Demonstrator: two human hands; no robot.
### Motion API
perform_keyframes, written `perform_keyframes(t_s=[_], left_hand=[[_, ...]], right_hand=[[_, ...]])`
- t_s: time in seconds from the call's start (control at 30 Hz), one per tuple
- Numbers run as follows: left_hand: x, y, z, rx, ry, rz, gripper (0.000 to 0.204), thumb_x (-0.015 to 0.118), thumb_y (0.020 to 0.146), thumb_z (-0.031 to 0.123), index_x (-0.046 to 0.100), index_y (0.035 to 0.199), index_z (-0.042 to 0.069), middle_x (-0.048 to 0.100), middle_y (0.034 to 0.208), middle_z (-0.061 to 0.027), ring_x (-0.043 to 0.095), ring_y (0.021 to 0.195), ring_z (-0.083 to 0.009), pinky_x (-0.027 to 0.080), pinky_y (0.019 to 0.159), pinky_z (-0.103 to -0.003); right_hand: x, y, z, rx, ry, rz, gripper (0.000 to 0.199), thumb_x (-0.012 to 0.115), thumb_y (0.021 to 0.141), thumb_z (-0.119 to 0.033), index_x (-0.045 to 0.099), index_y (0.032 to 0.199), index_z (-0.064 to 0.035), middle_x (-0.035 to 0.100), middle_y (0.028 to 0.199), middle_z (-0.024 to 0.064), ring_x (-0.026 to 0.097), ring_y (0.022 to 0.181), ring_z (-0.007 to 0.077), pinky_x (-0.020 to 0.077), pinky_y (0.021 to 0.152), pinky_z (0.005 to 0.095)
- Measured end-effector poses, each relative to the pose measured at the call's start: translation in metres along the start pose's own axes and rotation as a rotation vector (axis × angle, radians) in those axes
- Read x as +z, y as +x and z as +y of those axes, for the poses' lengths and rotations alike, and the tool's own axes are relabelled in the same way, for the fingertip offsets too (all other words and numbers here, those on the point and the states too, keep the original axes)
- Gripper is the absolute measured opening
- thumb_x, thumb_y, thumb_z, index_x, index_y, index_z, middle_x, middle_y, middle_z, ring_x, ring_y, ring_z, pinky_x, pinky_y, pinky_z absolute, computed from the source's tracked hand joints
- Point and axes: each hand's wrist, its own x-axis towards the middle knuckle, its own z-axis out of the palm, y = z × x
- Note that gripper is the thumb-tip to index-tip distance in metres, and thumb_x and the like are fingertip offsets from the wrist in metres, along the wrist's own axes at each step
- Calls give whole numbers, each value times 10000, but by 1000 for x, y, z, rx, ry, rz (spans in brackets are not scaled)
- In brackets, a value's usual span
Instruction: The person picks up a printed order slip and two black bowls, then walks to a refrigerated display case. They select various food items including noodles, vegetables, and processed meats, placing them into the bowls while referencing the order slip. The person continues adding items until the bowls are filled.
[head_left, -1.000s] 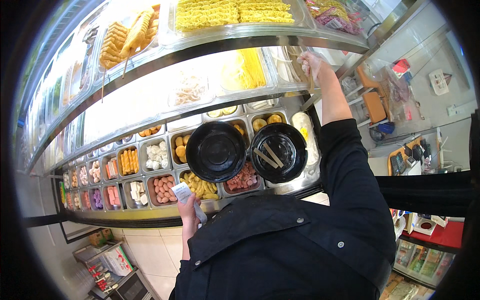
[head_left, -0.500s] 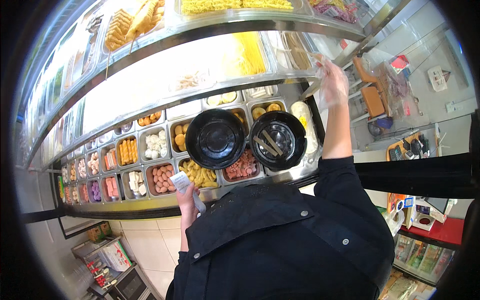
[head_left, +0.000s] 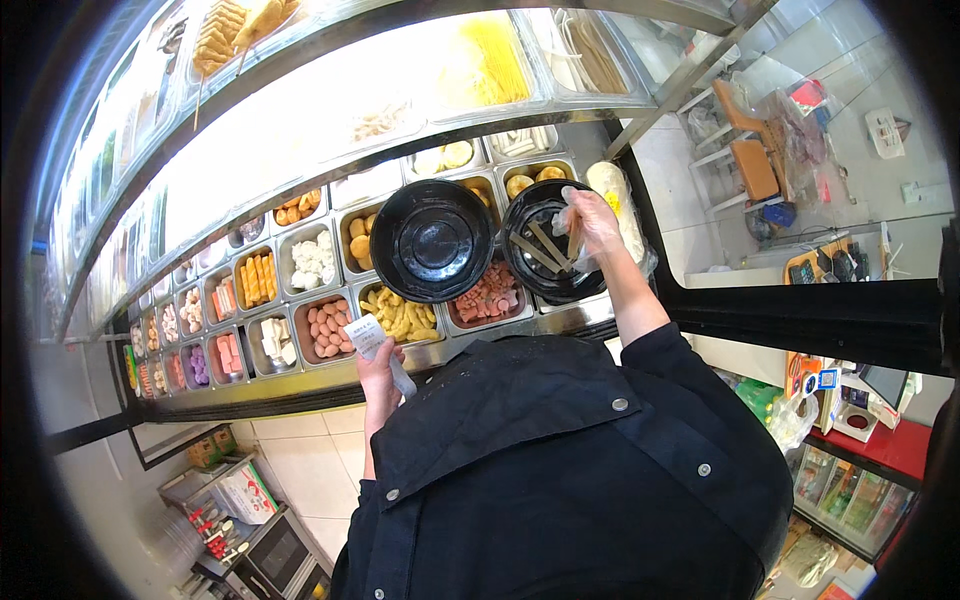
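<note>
Bowl [head_left: 572, 288] glossy, flat strips [head_left: 547, 245] inside; right hand [head_left: 594, 222], film-gloved, above, pinching brownish strip [head_left: 574, 240]; left hand [head_left: 378, 374], left of bowl, curled round paper [head_left: 366, 337].

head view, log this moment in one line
left hand: holding paper slip | right hand: gloved, over right black bowl | bowl contents: flat strips | left black bowl: alongside

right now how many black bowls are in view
2: the left bowl, and the right bowl beside it, with the right hand over its right side. Any nested underneath would be hidden.
</note>
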Motion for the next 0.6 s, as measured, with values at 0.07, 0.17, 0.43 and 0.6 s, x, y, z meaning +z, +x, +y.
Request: perform_keyframes(t_s=[0.07, 0.17, 0.43, 0.6], left_hand=[[0, 1, -1, -11, 3, 0, 262, 638, 787, 63, 492, 1005, 58, 563, 808, -29, 558, 633, -124, 472, 579, -250], [1, 2, -3, -10, 14, 21, 256, 639, 785, 62, 497, 997, 58, 563, 796, -24, 556, 627, -124, 471, 574, -252], [6, 7, -6, -42, 7, 48, 230, 640, 777, 60, 507, 965, 64, 559, 770, -20, 550, 615, -123, 469, 564, -256], [5, 16, -9, -42, 14, 48, 284, 656, 775, 75, 501, 1013, 66, 570, 808, -32, 575, 639, -141, 491, 548, -264]], right_hand=[[-1, 4, 10, 31, -36, 5, 269, 623, 849, -250, 497, 681, -81, 507, 538, 35, 461, 422, 149, 384, 424, 259], [1, 9, 17, -7, -124, 101, 329, 658, 819, -286, 497, 626, -74, 474, 503, 44, 444, 392, 158, 380, 387, 290], [11, 19, 15, 71, -713, 150, 499, 558, 841, -450, 570, 630, 3, 573, 575, 112, 514, 513, 197, 418, 522, 338], [6, 18, -4, 54, -818, 105, 507, 493, 871, -488, 635, 841, -2, 603, 761, 47, 532, 680, 135, 446, 647, 275]])
